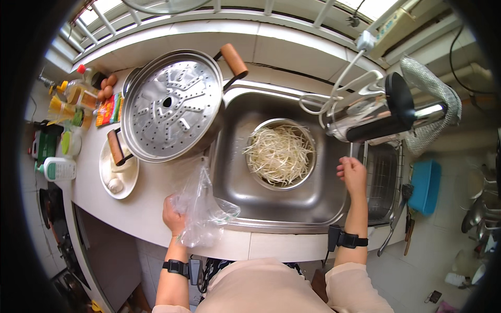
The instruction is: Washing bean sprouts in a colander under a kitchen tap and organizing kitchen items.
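Observation:
A round metal bowl (pixel 280 187) heaped with bean sprouts (pixel 278 154) stands in the left basin of a stainless steel sink (pixel 238 199). My left hand (pixel 173 216) grips a clear plastic bag (pixel 199 207) over the counter, left of the sink. The bag hangs limp and looks empty. Above the sink's right rim is my right hand (pixel 352 170), its fingers curled and partly hidden; nothing can be seen in it. A steamer pot with a perforated metal tray (pixel 172 105) and wooden handles rests behind the left hand.
A white plate (pixel 131 184) with garlic is left of the pot. Eggs (pixel 107 87), bottles (pixel 78 94) and a green-labelled pump bottle (pixel 59 169) line the counter's left. An electric kettle-like appliance (pixel 368 117) with a white cord leans over the sink's right. A blue plastic container (pixel 424 187) hangs farther right.

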`<state>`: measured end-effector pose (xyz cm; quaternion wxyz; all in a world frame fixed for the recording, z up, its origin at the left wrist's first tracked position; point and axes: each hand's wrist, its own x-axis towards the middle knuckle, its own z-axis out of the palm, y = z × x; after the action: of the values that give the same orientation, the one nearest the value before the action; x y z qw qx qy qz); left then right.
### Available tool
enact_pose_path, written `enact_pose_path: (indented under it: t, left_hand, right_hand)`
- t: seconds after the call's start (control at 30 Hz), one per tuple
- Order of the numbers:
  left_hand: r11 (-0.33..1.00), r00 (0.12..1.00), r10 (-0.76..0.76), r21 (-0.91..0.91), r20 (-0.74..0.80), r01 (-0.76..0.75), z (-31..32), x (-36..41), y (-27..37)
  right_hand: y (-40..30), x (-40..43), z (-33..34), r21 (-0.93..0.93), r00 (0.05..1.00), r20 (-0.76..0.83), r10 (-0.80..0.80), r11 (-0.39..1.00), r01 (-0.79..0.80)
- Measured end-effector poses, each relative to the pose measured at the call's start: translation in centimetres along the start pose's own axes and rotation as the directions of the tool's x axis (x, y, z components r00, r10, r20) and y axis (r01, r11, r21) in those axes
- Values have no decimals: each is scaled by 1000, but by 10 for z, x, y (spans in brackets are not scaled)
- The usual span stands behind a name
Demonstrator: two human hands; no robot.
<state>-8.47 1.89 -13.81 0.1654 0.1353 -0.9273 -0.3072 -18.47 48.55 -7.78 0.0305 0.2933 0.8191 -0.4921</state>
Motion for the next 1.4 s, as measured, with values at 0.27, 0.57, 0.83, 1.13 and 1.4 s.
enact_pose_path:
  t: [0.27, 0.57, 0.83, 1.13, 1.4]
  left_hand:
    - [1000, 999, 11, -19, -30, -11, 1, 1, -3]
    - [999, 1000, -25, -23, -17, 25, 2, -1, -3]
    - [1000, 1000, 10, 3, -20, -9, 2, 0, -3]
    - [1000, 1000, -3, 19, 3, 3, 3, 0, -6]
    - [1000, 1000, -10, 8, 6, 10, 2, 0, -1]
  right_hand:
    - [-12, 59, -116, -613, 673, -588, -449, 790, -9]
    - [29, 128, -142, -317, 893, -438, -107, 948, -42]
    - [29, 130, -141, -86, 918, -395, -9, 996, -27]
    - [18, 126, -139, -3, 924, -383, 11, 1000, -13]
    - [25, 130, -143, -31, 932, -364, 10, 999, -23]
